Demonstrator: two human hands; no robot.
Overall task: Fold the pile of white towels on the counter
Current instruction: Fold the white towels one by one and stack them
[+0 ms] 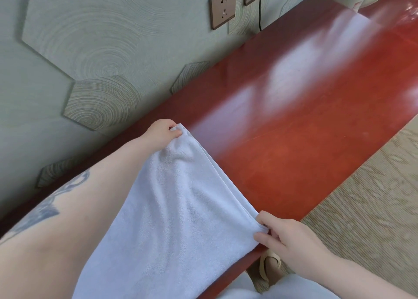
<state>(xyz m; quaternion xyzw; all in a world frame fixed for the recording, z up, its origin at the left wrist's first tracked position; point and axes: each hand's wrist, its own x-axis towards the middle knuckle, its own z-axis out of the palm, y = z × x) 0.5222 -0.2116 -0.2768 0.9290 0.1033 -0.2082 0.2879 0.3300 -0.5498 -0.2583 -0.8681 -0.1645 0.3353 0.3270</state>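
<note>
The long red counter (pixel 294 117) runs along the green wall (pixel 67 49). It is shiny and flat, so it looks like a good place to lay cloth down and smooth it.

A white towel (pixel 169 208) lies over the near end of the counter and hangs down toward the person. It seems to be doubled over, because thin layered edges show along its far side. That far edge is pulled into a straight line between the two hands, likely so the corners match before the next fold.

The left hand (pixel 161 132) is close to the wall. Its fingers are curled and pinch one corner of the towel. The right hand (pixel 291 235) is at the front edge of the counter. Its thumb and fingers pinch the other corner, and the rest of the fingers are a little loose.

No pile of other towels shows in this view.

On the wall are two sockets (pixel 222 8), and a black cord (pixel 260 9) hangs down from one. Below the counter a sandal (pixel 269 267) stands on the woven floor (pixel 362 208).
</note>
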